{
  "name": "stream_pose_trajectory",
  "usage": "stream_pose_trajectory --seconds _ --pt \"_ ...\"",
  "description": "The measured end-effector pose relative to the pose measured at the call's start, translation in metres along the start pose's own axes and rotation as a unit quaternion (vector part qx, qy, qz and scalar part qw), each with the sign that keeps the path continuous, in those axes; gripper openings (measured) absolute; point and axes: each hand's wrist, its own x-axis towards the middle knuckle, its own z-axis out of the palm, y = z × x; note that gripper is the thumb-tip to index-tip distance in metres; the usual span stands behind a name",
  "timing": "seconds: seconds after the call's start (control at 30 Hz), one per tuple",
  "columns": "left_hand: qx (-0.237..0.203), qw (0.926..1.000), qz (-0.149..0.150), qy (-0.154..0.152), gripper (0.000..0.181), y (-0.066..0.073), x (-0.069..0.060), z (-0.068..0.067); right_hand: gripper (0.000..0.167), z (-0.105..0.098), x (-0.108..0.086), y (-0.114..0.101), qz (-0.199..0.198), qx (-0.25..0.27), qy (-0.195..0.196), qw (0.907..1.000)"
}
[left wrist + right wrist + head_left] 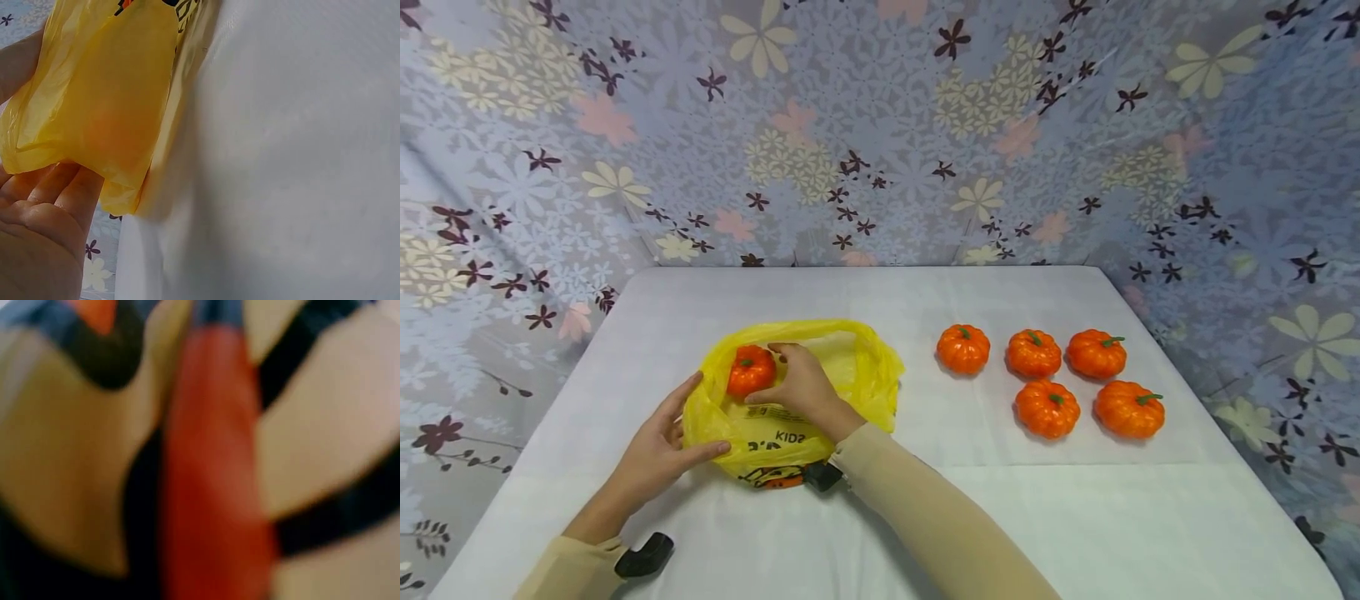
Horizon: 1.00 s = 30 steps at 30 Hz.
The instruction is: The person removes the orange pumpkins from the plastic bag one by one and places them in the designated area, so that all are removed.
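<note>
A yellow plastic bag (pixel 865 350) lies with its mouth spread wide at the left of the table, dark print on its side. Inside its left part sits a small orange pumpkin (pixel 750 375) with a green stem. My right hand (pixel 805 383) reaches into the bag, thumb and fingers curved about the pumpkin's right side. With thumb and fingers apart, my left hand (pixel 655 450) holds the bag's left rim. In the left wrist view the bag (pixel 119 81) hangs between thumb and fingers, a faint orange patch showing through. Blurred red and black print (pixel 212 462) fills the right wrist view.
Several orange pumpkins stand apart on the right of the white-covered table (pixel 925 517), among them a lone pumpkin (pixel 962 349) nearest the bag and another pumpkin (pixel 1129 410) at the front right. Flowered cloth (pixel 880 133) hangs behind the table and along its sides.
</note>
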Motion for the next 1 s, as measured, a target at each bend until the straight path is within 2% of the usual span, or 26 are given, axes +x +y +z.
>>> stream_pose_trajectory --seconds 0.37,0.67,0.83,1.0 --pt "-0.007 1.0 0.003 -0.001 0.11 0.0 0.0 0.001 0.086 0.004 0.0 -0.001 -0.008 -0.049 0.004 0.9988" --pt "-0.007 0.9999 0.006 0.007 0.111 -0.002 -0.001 -0.002 0.079 -0.003 -0.01 0.009 -0.032 0.025 0.001 0.9992" --pt "-0.009 0.9999 0.007 0.005 0.11 0.0 -0.003 -0.002 0.08 -0.012 -0.018 0.013 -0.031 0.048 -0.002 0.9984" --pt "0.009 0.9999 -0.002 0.01 0.11 -0.002 -0.003 -0.003 0.079 -0.021 -0.024 0.012 -0.039 0.072 0.004 0.9966"
